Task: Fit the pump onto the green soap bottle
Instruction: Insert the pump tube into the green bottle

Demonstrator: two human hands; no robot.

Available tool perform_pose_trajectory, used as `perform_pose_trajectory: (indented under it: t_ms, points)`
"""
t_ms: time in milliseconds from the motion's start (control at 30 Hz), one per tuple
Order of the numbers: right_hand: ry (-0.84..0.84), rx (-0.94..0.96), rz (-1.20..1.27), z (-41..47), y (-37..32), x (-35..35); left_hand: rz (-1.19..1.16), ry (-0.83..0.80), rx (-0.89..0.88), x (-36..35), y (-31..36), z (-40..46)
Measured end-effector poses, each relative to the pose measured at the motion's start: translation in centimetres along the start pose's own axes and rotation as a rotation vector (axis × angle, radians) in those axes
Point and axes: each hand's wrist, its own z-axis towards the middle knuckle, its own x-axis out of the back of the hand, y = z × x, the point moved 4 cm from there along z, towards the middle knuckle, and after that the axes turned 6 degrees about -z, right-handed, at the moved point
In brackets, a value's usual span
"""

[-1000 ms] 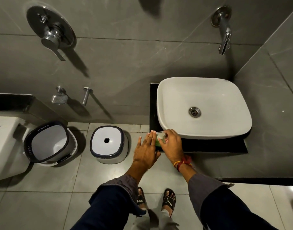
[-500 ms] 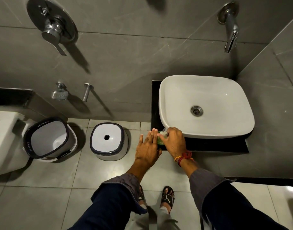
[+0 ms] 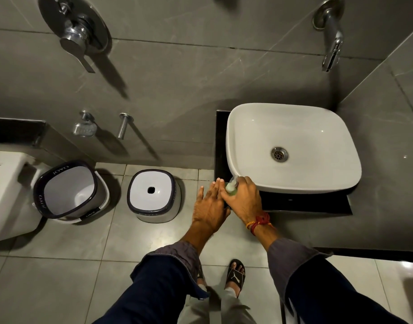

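— How far along can the job be judged to be?

— Close to done, it would seem. The green soap bottle [image 3: 231, 192] is stood on the front left corner of the black worktop [image 3: 303, 203], just beside the near rim of the white basin [image 3: 294, 146]. A pale pump [image 3: 233, 183] is already seen on top of it, so the pump appears to have been placed on the neck.

— Is it held?

— The right hand [image 3: 244, 198] is wrapped around the bottle and the base of the pump, with its fingers [image 3: 247, 181] curled over the top. The left hand [image 3: 210, 210] is laid flat against the bottle's left side, its fingers [image 3: 216, 187] stretched out straight and closed on nothing; the bottle is only steadied by it.

— Has the collar been screwed fully home?

— That cannot be told. The neck and collar are covered by the right hand, and the bottle is too small in the view for a gap to be made out.

— What is left, then?

— At most, a last tightening of the collar, as far as can be judged, and both hands to be taken off.
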Motion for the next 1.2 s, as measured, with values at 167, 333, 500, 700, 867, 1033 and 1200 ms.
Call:
perform_pose_trajectory:
  t_ms: [167, 333, 500, 700, 867, 1033, 1200]
  points:
    - [-0.025, 0.015, -0.006, 0.4, 0.4, -0.3, -0.011, -0.007, 0.022, 0.0, 0.1, -0.1]
    - [0.030, -0.041, -0.034, -0.9, 0.3, -0.3, 0.005, -0.018, -0.003, 0.1, 0.1, -0.1]
    - [-0.055, -0.021, 0.153, -0.6, 0.2, -0.8, -0.013, -0.024, 0.013, 0.1, 0.2, -0.1]
    - [-0.033, -0.110, 0.066, -0.9, 0.9, -0.6, 0.014, -0.028, 0.012, -0.1, 0.2, 0.0]
    - [-0.027, -0.045, 0.145, -0.5, 0.8, -0.7, -0.014, -0.002, 0.044, -0.4, 0.3, -0.1]
    - [-0.018, -0.032, 0.154, -0.4, 0.8, -1.0, 0.019, -0.010, 0.042, -0.3, 0.3, 0.2]
    - [-0.005, -0.128, 0.160, -0.8, 0.5, -1.1, 0.044, -0.038, 0.036, -0.3, 0.5, 0.1]
